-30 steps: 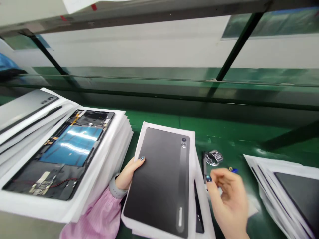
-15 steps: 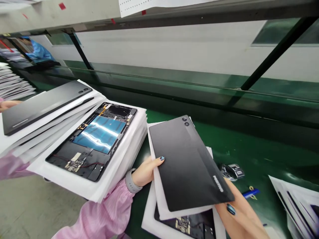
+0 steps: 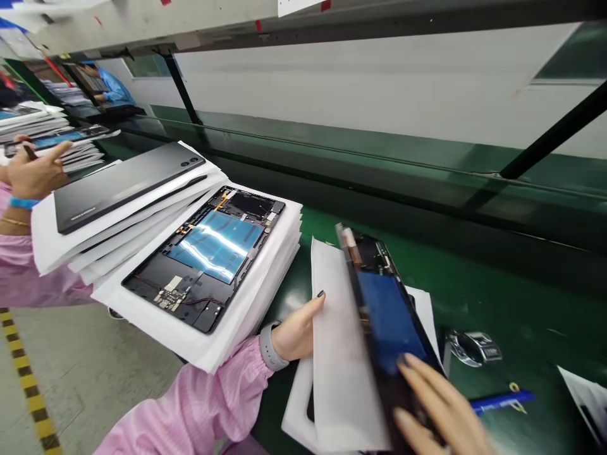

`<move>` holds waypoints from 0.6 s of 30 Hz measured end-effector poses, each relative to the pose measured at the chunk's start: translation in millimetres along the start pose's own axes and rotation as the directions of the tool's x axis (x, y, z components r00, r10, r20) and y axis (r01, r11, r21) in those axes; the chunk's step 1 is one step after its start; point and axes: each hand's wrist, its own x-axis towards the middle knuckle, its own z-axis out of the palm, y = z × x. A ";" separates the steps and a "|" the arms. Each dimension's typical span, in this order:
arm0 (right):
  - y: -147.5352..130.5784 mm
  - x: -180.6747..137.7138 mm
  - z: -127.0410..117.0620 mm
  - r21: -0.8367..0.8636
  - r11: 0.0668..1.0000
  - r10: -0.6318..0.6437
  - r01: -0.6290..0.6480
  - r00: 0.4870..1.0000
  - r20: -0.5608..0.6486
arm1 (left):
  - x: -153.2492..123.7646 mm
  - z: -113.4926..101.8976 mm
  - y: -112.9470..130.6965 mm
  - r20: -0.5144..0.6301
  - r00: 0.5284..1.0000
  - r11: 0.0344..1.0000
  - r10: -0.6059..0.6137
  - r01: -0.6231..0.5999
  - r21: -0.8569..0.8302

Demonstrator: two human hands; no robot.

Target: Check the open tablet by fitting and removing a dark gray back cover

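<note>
Left hand [image 3: 296, 330] pinches paper [image 3: 345, 360]; right hand [image 3: 443, 404] touches the tilted tablet [image 3: 389, 309] toward the table's [image 3: 521, 303] near edge — grip closure unclear. Probably parting them — calls for steady support.

"Right hand [image 3: 439, 404]?"
"Gripping an opened tablet [image 3: 391, 309], tilted and blurred, blue panel [image 3: 386, 316] showing!"
"And the left hand [image 3: 298, 328]?"
"Pinching the white sheet [image 3: 348, 360] beside it, near that stack [image 3: 279, 268]!"
</note>
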 end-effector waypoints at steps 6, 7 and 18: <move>-20.9 27.1 20.5 -0.359 0.794 -0.392 0.491 0.864 0.316 | -0.3 8.0 0.2 -0.112 0.992 0.997 0.055 -0.049 0.058; -22.2 27.1 20.4 -0.349 0.810 -0.378 0.471 0.874 0.304 | -0.8 7.4 0.1 -0.134 0.990 0.997 0.049 -0.041 0.059; -24.5 25.7 19.7 -0.139 0.960 -0.241 0.245 0.970 0.044 | -4.7 -0.5 0.8 -0.294 0.954 0.998 0.064 -0.053 0.045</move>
